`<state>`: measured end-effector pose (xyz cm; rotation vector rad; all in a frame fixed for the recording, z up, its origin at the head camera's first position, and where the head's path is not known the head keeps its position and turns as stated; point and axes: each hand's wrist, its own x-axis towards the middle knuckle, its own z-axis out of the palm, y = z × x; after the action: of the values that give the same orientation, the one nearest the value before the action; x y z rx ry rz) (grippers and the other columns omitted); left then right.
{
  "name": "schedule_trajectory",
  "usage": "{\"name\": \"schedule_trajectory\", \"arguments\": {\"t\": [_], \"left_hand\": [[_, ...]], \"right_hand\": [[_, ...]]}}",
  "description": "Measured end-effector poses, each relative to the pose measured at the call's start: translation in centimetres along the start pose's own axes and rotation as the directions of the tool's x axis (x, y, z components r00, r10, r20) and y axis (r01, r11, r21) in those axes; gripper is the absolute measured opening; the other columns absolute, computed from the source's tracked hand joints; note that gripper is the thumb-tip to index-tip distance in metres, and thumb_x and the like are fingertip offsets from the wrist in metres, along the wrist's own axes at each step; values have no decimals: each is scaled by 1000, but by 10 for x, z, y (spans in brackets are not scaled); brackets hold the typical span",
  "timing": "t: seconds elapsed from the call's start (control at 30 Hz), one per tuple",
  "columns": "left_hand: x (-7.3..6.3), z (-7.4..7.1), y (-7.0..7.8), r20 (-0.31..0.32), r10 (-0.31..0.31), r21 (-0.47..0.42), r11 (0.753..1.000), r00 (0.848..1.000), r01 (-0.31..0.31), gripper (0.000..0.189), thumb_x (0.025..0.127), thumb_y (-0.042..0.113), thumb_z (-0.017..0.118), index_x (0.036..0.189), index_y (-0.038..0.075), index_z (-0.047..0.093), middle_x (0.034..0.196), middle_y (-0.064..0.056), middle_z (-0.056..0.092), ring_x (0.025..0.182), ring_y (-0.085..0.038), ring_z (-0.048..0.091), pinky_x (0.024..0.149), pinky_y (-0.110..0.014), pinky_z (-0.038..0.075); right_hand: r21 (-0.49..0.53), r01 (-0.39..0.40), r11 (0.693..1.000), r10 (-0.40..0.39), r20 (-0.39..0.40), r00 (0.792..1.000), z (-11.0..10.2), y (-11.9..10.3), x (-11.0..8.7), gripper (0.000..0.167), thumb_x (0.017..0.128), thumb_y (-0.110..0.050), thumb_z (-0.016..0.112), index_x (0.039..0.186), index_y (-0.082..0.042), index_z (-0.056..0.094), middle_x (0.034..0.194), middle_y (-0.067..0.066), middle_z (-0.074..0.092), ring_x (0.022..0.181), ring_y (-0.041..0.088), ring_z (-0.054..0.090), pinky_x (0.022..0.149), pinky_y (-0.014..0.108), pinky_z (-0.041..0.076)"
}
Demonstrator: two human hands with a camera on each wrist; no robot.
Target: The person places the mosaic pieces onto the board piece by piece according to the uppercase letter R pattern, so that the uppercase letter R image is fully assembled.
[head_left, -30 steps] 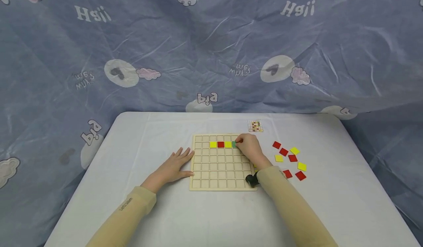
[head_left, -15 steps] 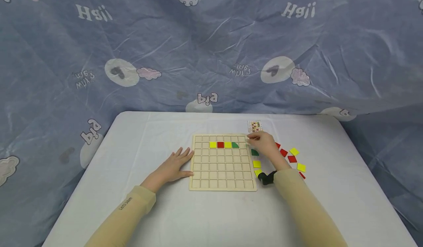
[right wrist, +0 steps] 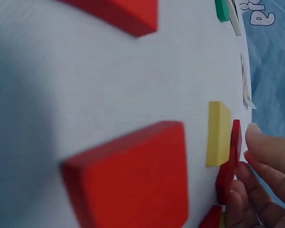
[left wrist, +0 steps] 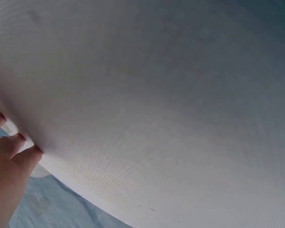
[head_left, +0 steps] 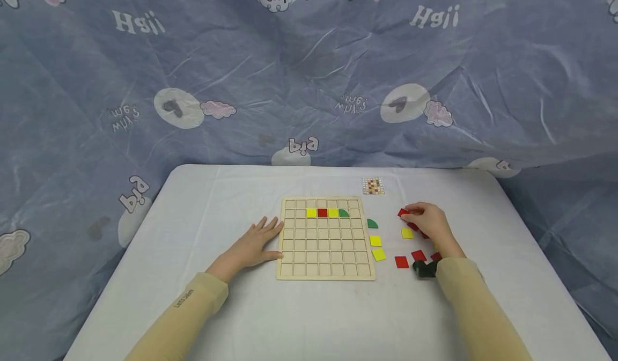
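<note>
My left hand [head_left: 255, 244] lies with its fingers spread at the left edge of the pale wooden grid board [head_left: 325, 248]; its fingertips also show in the left wrist view. A yellow, a red [head_left: 322, 213] and another yellow square tile sit in a row on the board, followed by a green quarter-round tile [head_left: 343, 213]. My right hand [head_left: 428, 222] is over the loose tiles to the right. Its thumb and fingertips are right at a red square tile [head_left: 402, 212], which lies on the table. In the right wrist view a yellow tile [right wrist: 218, 134] stands just before those fingertips.
Beside the board lie a loose green quarter-round tile [head_left: 372, 223] and two yellow tiles [head_left: 375, 241]. Several red tiles [head_left: 402, 262] lie further right, some partly covered by my right hand and the black wrist camera [head_left: 425, 269]. A small pattern card [head_left: 373, 186] lies behind the board.
My right hand has let go of the green quarter-round tile on the board and moved right to the loose red tiles. The left hand has stayed in place.
</note>
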<state>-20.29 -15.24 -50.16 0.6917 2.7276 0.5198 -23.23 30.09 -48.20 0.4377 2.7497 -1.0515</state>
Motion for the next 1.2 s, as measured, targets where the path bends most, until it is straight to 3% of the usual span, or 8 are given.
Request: {"name": "schedule_trajectory", "arguments": {"t": [0.1, 0.43, 0.7, 0.9, 1.07, 1.2], "left_hand": [[0, 1, 0, 0, -2, 1, 1000, 1000, 2, 84, 90, 50, 66, 156, 14, 29, 163, -12, 22, 152, -40, 11, 122, -58, 15], [1, 0, 0, 3, -13, -6, 1000, 1000, 13, 84, 89, 50, 66, 156, 15, 29, 164, -11, 22, 152, -40, 11, 122, -58, 14], [0, 0, 1, 3, -8, -16, 1000, 1000, 8, 83, 90, 49, 66, 156, 14, 30, 163, -12, 22, 152, -41, 12, 122, -59, 14], [0, 0, 1, 5, -3, -19, 1000, 1000, 3, 83, 90, 49, 66, 156, 14, 29, 163, -13, 22, 152, -41, 11, 122, -59, 13], [0, 0, 1, 7, -2, -15, 1000, 1000, 2, 84, 90, 49, 66, 156, 13, 29, 163, -13, 21, 151, -42, 10, 121, -60, 14], [0, 0, 2, 6, -1, -15, 1000, 1000, 1, 83, 90, 48, 66, 156, 13, 30, 163, -13, 22, 151, -42, 11, 121, -60, 14]], "right_hand": [[5, -18, 1000, 18, -5, 1000, 1, 3, 1, 45, 94, -27, 68, 132, -4, 59, 120, 21, 59, 92, 29, 54, 65, 25, 49], [-39, 28, 999, -29, -40, 999, 5, 2, 6, 38, 92, -19, 69, 125, -1, 61, 109, 20, 63, 82, 25, 56, 62, 22, 48], [2, 69, 998, -69, -54, 996, 6, 0, 2, 25, 92, -20, 71, 110, -3, 64, 97, 17, 63, 71, 23, 55, 57, 24, 49], [78, 175, 981, -171, -56, 984, 14, -22, -7, 25, 92, -22, 72, 106, -4, 65, 96, 15, 68, 76, 24, 58, 62, 24, 49], [151, 248, 957, -251, 5, 968, 36, -48, -14, 24, 90, -21, 74, 105, -4, 67, 97, 13, 71, 84, 24, 66, 69, 24, 52], [134, 291, 947, -300, 53, 952, 57, -64, -18, 18, 89, -19, 74, 102, -6, 70, 95, 10, 72, 78, 19, 64, 66, 25, 51]]}}
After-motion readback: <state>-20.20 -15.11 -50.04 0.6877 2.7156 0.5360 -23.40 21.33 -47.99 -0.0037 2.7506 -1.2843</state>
